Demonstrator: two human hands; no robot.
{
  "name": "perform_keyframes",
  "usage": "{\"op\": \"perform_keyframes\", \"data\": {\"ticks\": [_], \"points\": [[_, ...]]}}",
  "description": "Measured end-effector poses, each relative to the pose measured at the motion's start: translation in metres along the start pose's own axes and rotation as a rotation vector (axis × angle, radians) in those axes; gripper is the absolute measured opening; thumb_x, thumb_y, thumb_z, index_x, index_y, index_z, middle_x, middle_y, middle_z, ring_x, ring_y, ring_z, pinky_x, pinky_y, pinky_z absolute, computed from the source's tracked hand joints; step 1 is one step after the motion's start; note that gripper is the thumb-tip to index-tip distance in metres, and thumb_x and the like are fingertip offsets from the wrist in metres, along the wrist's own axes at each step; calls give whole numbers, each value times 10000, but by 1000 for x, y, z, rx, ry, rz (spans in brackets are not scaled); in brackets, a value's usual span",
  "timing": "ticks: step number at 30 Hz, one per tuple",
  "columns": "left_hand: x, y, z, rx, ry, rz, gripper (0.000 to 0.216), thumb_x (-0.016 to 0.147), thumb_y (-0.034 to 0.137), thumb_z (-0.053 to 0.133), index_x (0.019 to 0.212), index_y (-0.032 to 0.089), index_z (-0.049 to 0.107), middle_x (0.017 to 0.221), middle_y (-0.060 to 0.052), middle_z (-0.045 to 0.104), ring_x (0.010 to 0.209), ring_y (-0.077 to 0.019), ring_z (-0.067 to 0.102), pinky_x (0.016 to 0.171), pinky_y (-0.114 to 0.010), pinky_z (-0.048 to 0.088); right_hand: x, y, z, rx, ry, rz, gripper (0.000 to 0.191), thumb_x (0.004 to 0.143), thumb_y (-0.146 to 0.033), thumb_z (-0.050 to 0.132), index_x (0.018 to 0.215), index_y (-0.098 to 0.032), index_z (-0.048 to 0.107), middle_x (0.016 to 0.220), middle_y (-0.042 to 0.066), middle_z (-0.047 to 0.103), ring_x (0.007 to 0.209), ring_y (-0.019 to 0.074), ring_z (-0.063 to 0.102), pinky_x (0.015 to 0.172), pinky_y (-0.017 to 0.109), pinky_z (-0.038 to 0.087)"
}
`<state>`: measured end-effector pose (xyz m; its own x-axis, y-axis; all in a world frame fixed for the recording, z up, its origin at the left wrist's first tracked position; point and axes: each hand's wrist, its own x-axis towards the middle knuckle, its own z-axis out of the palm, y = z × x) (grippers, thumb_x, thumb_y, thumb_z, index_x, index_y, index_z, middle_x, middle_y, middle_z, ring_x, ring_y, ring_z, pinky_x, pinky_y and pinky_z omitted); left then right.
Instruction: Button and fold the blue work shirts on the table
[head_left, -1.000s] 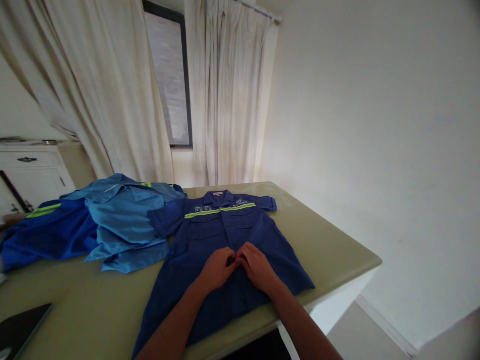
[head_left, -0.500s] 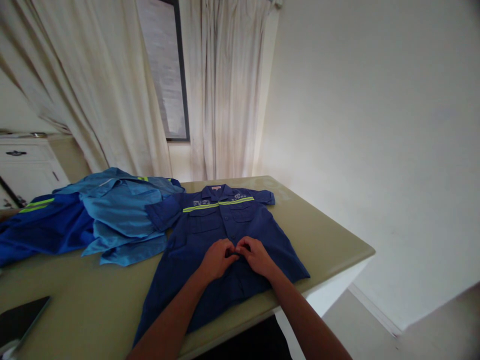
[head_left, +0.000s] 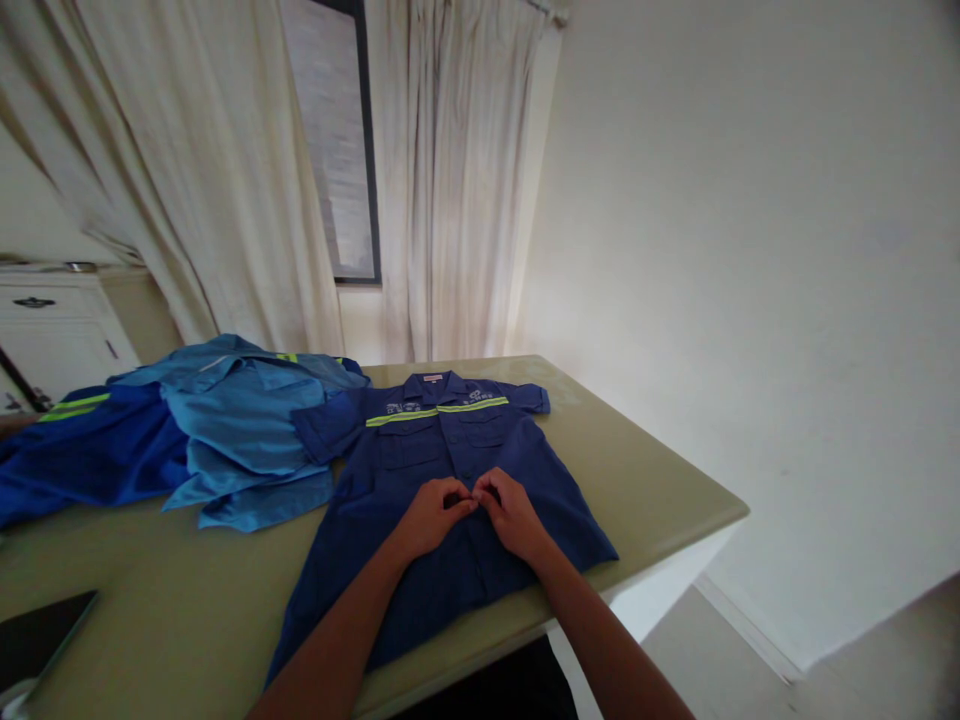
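Note:
A navy short-sleeved work shirt (head_left: 409, 455) lies front up on the table, its collar pointing away from me and a yellow-green reflective stripe across the chest. Over the middle of its button front, my left hand (head_left: 437, 513) pinches the placket with thumb and fingertips. Close against it, my right hand (head_left: 508, 508) pinches the same edge from the other side. The fingertips of both hands almost meet, and they hide the button or buttonhole between them.
Light blue shirts (head_left: 247, 420) and a bright blue garment (head_left: 127, 455) with yellow stripes are heaped at the left of the greenish table (head_left: 637, 450). A dark flat device (head_left: 41, 640) lies near left. Curtains and a white cabinet (head_left: 52, 320) stand behind.
Both hands stay at the shirt's front and have shifted very slightly up. The fingers have moved a little at the placket. The shirt lies as before.

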<state>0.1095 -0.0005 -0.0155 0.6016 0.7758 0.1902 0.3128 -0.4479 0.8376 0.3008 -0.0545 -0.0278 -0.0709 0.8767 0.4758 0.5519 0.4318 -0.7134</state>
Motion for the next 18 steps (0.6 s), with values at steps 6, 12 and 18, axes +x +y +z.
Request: {"op": "perform_keyframes", "data": {"ticks": [6,12,18], "points": [[0,-2,3,13,16,-43,239,826,396,666,810,170,742,769,-25,720,713,-179,614,685,-301,434,2,-2,1,-4,-21,22,101,975,-150,607,893,-207,623,871,16,651,831,178,612,799,293,459],[-2,-2,7,136,-13,-81,147,797,322,699,752,184,678,743,-1,672,724,-173,597,681,-290,407,1,-8,-3,-76,-128,-83,129,971,-106,609,890,-207,612,907,19,630,880,183,603,840,301,460],[-1,-3,9,276,-45,-82,142,805,282,719,738,183,642,795,-15,672,759,-178,595,680,-289,366,3,-7,-5,-117,-211,-82,137,976,-96,624,891,-203,609,907,14,624,873,177,609,816,287,465]]}}
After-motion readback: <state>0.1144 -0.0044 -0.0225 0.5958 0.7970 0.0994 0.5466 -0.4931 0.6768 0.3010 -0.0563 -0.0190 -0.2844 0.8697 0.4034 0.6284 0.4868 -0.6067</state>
